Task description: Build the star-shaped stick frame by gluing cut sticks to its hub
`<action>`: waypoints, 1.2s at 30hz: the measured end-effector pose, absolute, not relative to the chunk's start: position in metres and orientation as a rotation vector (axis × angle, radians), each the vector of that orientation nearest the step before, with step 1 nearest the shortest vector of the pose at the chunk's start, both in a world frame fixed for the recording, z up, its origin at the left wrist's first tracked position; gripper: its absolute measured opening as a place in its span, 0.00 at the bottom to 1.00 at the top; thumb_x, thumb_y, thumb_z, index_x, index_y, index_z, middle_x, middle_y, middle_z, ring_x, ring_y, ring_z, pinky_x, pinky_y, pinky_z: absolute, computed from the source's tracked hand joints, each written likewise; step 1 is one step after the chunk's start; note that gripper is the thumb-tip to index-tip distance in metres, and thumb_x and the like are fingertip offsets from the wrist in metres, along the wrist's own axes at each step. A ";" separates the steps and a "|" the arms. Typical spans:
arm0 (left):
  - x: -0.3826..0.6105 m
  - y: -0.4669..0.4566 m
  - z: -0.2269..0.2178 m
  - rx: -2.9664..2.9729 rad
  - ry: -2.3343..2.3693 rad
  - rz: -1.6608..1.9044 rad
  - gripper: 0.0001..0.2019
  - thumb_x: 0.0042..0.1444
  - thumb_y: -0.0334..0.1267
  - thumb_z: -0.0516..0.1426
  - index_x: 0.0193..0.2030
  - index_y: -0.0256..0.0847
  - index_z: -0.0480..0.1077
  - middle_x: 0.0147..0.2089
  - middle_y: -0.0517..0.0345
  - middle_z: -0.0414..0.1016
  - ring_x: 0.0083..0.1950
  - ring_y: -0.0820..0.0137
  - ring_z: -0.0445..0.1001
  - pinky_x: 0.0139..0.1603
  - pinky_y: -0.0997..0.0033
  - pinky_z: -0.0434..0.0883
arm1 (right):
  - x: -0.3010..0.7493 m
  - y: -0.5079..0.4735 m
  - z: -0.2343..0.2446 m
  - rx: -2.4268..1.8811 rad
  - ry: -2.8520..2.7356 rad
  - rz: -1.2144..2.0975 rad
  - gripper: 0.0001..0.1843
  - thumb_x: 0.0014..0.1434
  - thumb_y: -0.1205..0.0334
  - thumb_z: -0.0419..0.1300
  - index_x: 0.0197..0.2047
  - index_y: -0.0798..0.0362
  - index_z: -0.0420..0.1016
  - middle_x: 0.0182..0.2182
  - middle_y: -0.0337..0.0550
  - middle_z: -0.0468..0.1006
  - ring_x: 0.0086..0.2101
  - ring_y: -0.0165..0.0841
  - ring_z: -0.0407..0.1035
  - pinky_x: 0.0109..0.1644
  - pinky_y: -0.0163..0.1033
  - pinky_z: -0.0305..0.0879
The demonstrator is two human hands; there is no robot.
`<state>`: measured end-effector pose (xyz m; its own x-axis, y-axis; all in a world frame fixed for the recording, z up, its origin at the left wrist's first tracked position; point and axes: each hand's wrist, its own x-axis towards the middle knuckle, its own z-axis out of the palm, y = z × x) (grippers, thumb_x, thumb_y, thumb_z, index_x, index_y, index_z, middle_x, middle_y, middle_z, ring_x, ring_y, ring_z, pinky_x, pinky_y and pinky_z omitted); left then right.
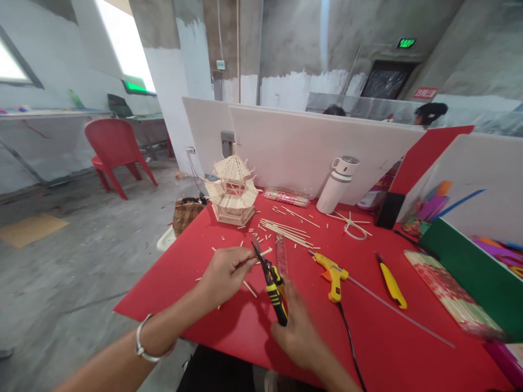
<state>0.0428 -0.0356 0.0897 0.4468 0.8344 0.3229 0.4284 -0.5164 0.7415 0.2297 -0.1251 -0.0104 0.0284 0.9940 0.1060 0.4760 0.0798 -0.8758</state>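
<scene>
My right hand grips the black-and-yellow handles of a pair of pliers, whose slim jaws point up and away from me. Close beside the jaws, my left hand is closed in a pinch on a thin wooden stick. Beyond both hands lies a clear ruler, with cut stick pieces scattered around it. A small pagoda model built of pale sticks stands at the table's far left. Longer loose sticks lie behind the ruler.
On the red table, a yellow glue gun with its cord and a yellow utility knife lie to the right. A white thermos stands by the white partition. Bagged sticks rest near a green box.
</scene>
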 end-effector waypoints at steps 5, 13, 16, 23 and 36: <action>0.040 -0.029 0.095 1.755 0.919 0.709 0.16 0.55 0.45 0.57 0.21 0.37 0.67 0.18 0.64 0.59 0.20 0.78 0.53 0.22 0.76 0.52 | 0.239 -0.127 -0.016 -1.507 -1.678 0.789 0.50 0.43 0.69 0.58 0.70 0.49 0.51 0.68 0.48 0.55 0.67 0.49 0.45 0.69 0.59 0.42; 0.042 -0.036 0.101 1.406 0.830 0.576 0.18 0.48 0.51 0.63 0.31 0.35 0.74 0.17 0.64 0.64 0.15 0.82 0.50 0.17 0.77 0.46 | 0.241 -0.132 -0.003 -1.491 -1.714 0.750 0.45 0.43 0.69 0.58 0.66 0.50 0.56 0.63 0.49 0.63 0.63 0.47 0.55 0.66 0.53 0.52; 0.047 -0.038 0.102 1.459 0.856 0.605 0.19 0.50 0.52 0.61 0.29 0.35 0.72 0.17 0.64 0.64 0.15 0.82 0.50 0.17 0.78 0.48 | 0.233 -0.131 0.001 -1.520 -1.551 0.748 0.30 0.43 0.70 0.55 0.53 0.51 0.67 0.41 0.43 0.77 0.42 0.38 0.71 0.46 0.41 0.68; 0.051 -0.033 0.095 1.651 1.073 0.731 0.19 0.55 0.52 0.57 0.27 0.36 0.70 0.17 0.65 0.59 0.18 0.79 0.56 0.20 0.78 0.54 | 0.237 -0.124 0.010 -1.599 -1.531 0.814 0.24 0.45 0.72 0.54 0.48 0.49 0.64 0.33 0.36 0.75 0.32 0.33 0.69 0.36 0.35 0.60; 0.044 -0.023 0.080 1.677 1.132 0.692 0.17 0.54 0.50 0.56 0.29 0.35 0.72 0.21 0.64 0.61 0.22 0.77 0.56 0.23 0.76 0.56 | 0.240 -0.129 0.016 -1.631 -1.542 0.820 0.25 0.45 0.73 0.54 0.49 0.49 0.67 0.34 0.37 0.77 0.33 0.34 0.70 0.36 0.34 0.61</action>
